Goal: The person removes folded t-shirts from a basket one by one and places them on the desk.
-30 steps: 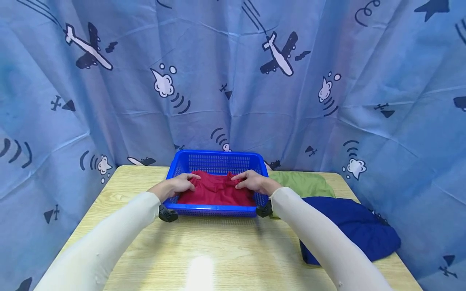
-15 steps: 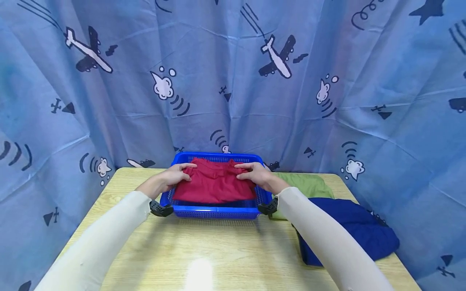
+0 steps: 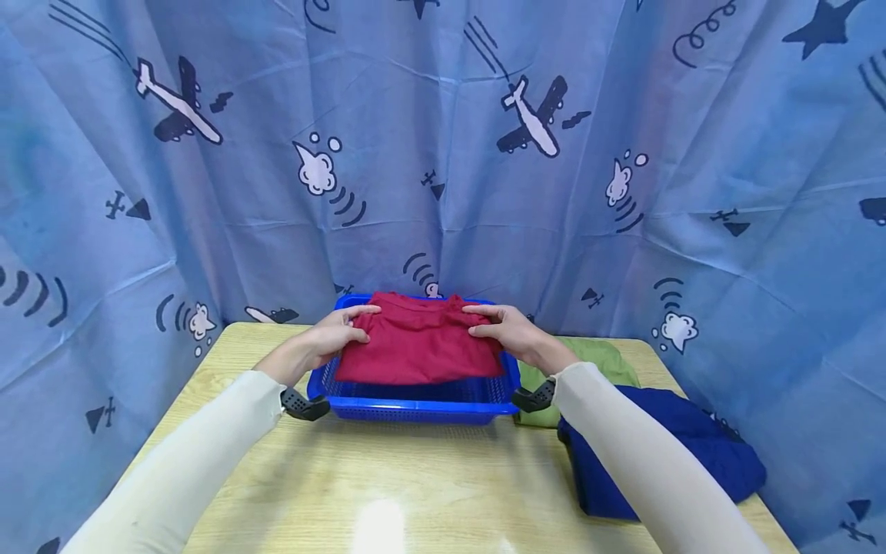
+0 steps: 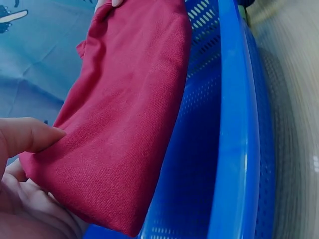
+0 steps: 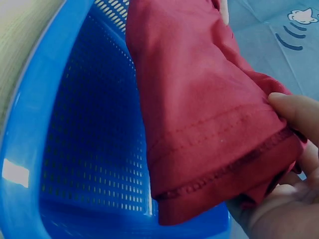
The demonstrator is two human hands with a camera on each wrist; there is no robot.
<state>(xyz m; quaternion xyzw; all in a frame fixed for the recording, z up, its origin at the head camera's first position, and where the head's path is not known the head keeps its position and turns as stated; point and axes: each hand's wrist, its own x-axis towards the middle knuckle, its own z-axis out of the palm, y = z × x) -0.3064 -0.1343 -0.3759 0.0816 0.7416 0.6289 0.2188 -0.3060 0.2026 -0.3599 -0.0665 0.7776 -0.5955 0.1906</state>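
Observation:
A folded red garment (image 3: 422,342) is held up over the blue plastic basket (image 3: 415,408), spread between both hands. My left hand (image 3: 328,336) pinches its left end, thumb on the near face and fingers behind, as the left wrist view shows on the red cloth (image 4: 119,109). At the other end my right hand (image 3: 515,332) grips the cloth the same way. A stitched hem on the garment (image 5: 209,129) shows in the right wrist view. The basket's perforated floor (image 5: 94,124) is visible beneath the cloth.
To the right of the basket lies a green cloth (image 3: 602,358), partly behind the right forearm. Nearer sits a dark blue cloth (image 3: 692,438), also partly covered by that arm. A patterned blue curtain (image 3: 388,154) hangs behind the wooden table (image 3: 304,477).
Both hands have raised the red garment from inside the basket to above it, so the basket's inside now shows below the cloth. The green and dark blue cloths stay in place.

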